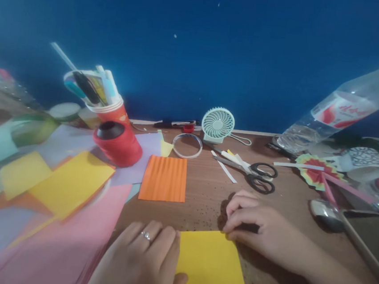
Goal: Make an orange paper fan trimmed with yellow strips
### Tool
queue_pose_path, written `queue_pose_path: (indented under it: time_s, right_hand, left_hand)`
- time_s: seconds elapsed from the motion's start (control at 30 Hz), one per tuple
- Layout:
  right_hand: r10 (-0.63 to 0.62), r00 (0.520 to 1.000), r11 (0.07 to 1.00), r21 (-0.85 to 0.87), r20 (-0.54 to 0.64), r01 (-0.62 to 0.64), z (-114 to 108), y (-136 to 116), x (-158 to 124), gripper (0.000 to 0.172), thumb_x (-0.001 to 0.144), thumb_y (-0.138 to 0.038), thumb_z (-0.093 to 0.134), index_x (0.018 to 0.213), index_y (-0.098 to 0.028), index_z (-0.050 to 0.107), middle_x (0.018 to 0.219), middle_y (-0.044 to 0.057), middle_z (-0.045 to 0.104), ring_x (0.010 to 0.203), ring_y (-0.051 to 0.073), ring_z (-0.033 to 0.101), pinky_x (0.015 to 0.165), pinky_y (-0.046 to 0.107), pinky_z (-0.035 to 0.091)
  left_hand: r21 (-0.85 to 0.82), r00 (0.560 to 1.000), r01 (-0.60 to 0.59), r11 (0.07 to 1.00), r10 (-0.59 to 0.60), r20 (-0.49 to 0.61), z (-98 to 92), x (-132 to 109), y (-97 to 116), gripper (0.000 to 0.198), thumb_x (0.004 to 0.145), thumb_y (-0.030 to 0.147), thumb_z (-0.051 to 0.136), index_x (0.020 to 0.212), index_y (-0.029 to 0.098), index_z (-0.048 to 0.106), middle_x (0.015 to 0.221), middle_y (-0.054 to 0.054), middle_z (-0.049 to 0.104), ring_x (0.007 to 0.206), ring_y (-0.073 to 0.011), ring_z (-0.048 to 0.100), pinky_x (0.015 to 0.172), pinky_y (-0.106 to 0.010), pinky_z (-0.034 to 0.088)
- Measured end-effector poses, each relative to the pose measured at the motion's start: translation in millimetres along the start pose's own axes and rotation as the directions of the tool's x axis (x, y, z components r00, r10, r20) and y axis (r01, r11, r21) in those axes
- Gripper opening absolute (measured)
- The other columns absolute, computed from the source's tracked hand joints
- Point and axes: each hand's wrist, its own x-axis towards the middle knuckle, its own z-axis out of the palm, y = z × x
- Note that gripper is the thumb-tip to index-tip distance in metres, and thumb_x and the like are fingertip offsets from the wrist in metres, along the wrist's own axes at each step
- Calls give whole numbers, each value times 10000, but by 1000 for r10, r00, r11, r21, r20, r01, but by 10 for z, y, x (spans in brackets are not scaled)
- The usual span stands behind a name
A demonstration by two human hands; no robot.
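A yellow sheet of paper (212, 269) lies on the table close to me. My left hand (141, 258), a ring on one finger, holds the sheet's left edge, its thumb on the paper and its fingers bent. At the top right corner, my right hand (258, 224) pinches the same sheet between thumb and fingertips. Beyond my left hand rests an orange pleated paper (164, 179) with upright folds. Scissors with black handles (250, 170) lie past my right hand.
A red thread spool (117, 144) and a pen cup (112, 110) stand at left, near coloured paper sheets (71, 184). A mint fan (218, 123) and a clear ring (187, 146) sit at the back. At right are a plastic bottle (344, 103), a phone (371, 237) and a folded paper rosette (321, 170).
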Motion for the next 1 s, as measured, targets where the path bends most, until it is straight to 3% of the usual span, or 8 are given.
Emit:
queue_pose_path:
  time_s: [0.1,0.2,0.53,0.7,0.77,0.83,0.93,1.0]
  right_hand:
    - [11,1000,999,32,-12,-11,-24,-1,-5,102,736,-151,636,806,-225,645,843,23,606,886,180,533,793,332,423]
    - [56,998,997,50,-21,-55,-45,-16,-17,203,718,-97,617,873,-228,622,900,29,611,883,181,550,801,328,429]
    - [95,995,988,-123,1,-94,5,-172,6,109,686,-194,667,700,-217,562,835,-2,559,846,178,501,765,333,401]
    - [41,999,994,-99,-1,-41,65,-239,-13,145,701,-70,567,668,-205,524,736,-15,564,781,163,508,761,336,379]
    - [78,996,997,3,-39,-78,113,-263,-28,159,701,-50,529,669,-205,517,714,-19,574,751,155,527,730,318,394]
    - [215,970,960,209,-116,-188,165,-276,-31,128,715,-87,526,734,-214,526,741,-17,600,714,148,551,659,285,421]
    - [444,876,781,560,-186,-277,223,-262,-11,180,714,-161,569,872,-224,512,733,-22,624,631,131,568,563,241,438]
    - [514,836,683,682,-192,-263,238,-239,8,247,693,-179,608,914,-218,505,707,-27,627,605,122,569,550,229,441]
  left_hand:
    - [-145,991,130,981,-131,1,-3,66,-19,54,685,195,539,731,195,567,732,-27,569,702,-207,531,599,-326,411]
    - [-296,980,185,937,-198,-15,30,102,-49,181,634,175,564,811,197,529,788,-24,551,735,-210,518,620,-336,420]
    - [-418,976,209,884,-216,32,1,127,-55,167,644,93,535,770,201,513,818,-5,525,758,-195,496,655,-347,412]
    - [-541,984,174,823,-165,67,-32,148,-67,100,697,100,504,721,197,517,779,4,551,759,-174,512,668,-315,427]
    - [-640,974,222,736,-203,103,-25,150,-77,110,740,116,468,706,200,531,729,16,561,709,-155,531,648,-296,438]
    - [-770,944,294,566,-298,142,-8,155,-89,112,772,156,458,712,206,538,697,28,571,676,-141,557,618,-269,453]
    - [-902,874,351,251,-435,219,15,184,-117,48,782,213,489,753,203,526,627,47,565,577,-119,575,545,-231,453]
    - [-926,846,352,134,-469,254,22,212,-142,43,785,227,505,758,195,516,573,61,547,501,-104,559,518,-226,433]
